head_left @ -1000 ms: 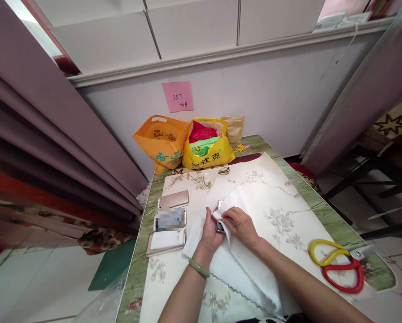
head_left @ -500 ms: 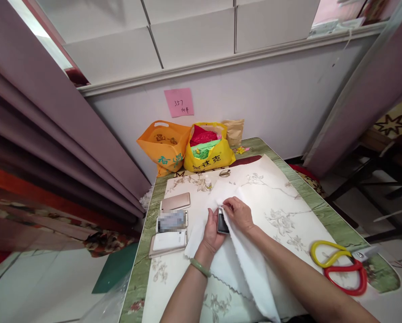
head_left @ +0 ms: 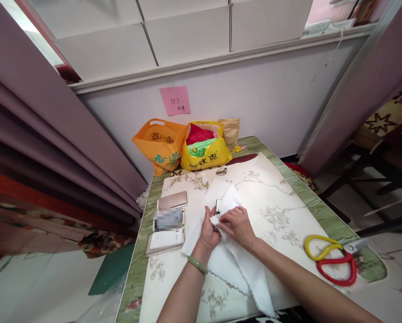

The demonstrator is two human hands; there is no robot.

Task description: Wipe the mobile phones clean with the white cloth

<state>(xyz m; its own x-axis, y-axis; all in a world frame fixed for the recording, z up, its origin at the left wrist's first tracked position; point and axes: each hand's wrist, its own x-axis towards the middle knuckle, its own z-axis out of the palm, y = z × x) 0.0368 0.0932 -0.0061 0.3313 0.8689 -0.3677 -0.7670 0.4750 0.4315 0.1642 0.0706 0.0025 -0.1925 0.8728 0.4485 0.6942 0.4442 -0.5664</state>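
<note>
Over the middle of the table, my left hand [head_left: 209, 229], with a green bangle on its wrist, grips a small keypad phone [head_left: 218, 204]. Only the phone's upper end with its keys shows clearly; most of the rest is covered. My right hand [head_left: 238, 225] pinches a white cloth [head_left: 234, 198] and presses it onto the phone. The cloth has a zigzag edge, and it spreads under both hands and hangs toward the near table edge. Left of my hands lie a rose-gold phone [head_left: 174, 200], a phone with a blurred-out face [head_left: 169, 219] and a white phone [head_left: 166, 239].
Large scissors [head_left: 335, 256] with yellow and red handles lie at the right table edge. An orange bag [head_left: 160, 143] and a stuffed yellow bag [head_left: 207, 157] stand at the back by the wall. A small bottle [head_left: 205, 180] and glasses [head_left: 221, 171] rest before them.
My right hand has moved slightly down and left with the cloth, which now covers the phone's dark screen. The keypad end has come into view above. The whole view has shifted slightly.
</note>
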